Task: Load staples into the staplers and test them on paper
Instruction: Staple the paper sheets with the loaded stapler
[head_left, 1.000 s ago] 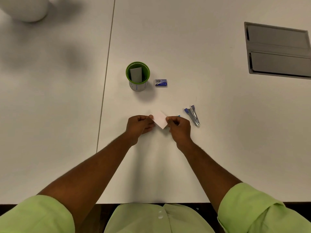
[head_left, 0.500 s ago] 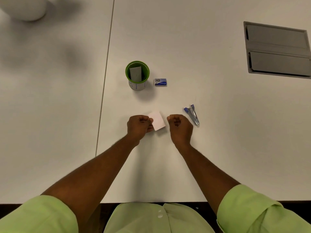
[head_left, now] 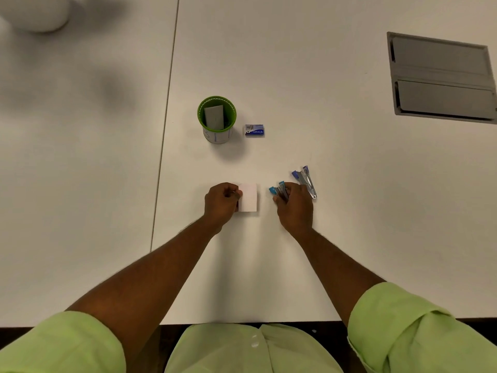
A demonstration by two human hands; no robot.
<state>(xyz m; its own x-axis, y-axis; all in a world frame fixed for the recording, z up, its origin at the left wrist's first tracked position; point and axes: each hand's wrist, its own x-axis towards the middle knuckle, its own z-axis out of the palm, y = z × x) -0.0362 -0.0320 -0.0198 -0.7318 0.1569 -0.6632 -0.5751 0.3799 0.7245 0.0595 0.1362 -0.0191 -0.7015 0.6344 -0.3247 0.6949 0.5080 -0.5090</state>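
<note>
My left hand (head_left: 221, 202) pinches the left edge of a small white paper (head_left: 248, 198) that lies just above the white table (head_left: 269, 251). My right hand (head_left: 294, 204) curls its fingers around a light-blue stapler (head_left: 277, 189), whose open front end sticks out to the left of my fingers. A second stapler (head_left: 305, 180), dark blue with a metal body, lies open on the table just right of that hand. A small blue staple box (head_left: 254, 130) lies farther back.
A green cup (head_left: 216, 119) holding a grey card stands left of the staple box. A grey hatch (head_left: 441, 78) is set into the table at the back right. A seam (head_left: 166, 125) runs down the table on the left. A white round object (head_left: 35, 12) sits far left.
My right hand let go of the paper and moved right onto the light-blue stapler. My left hand turned the paper flat and kept hold of it.
</note>
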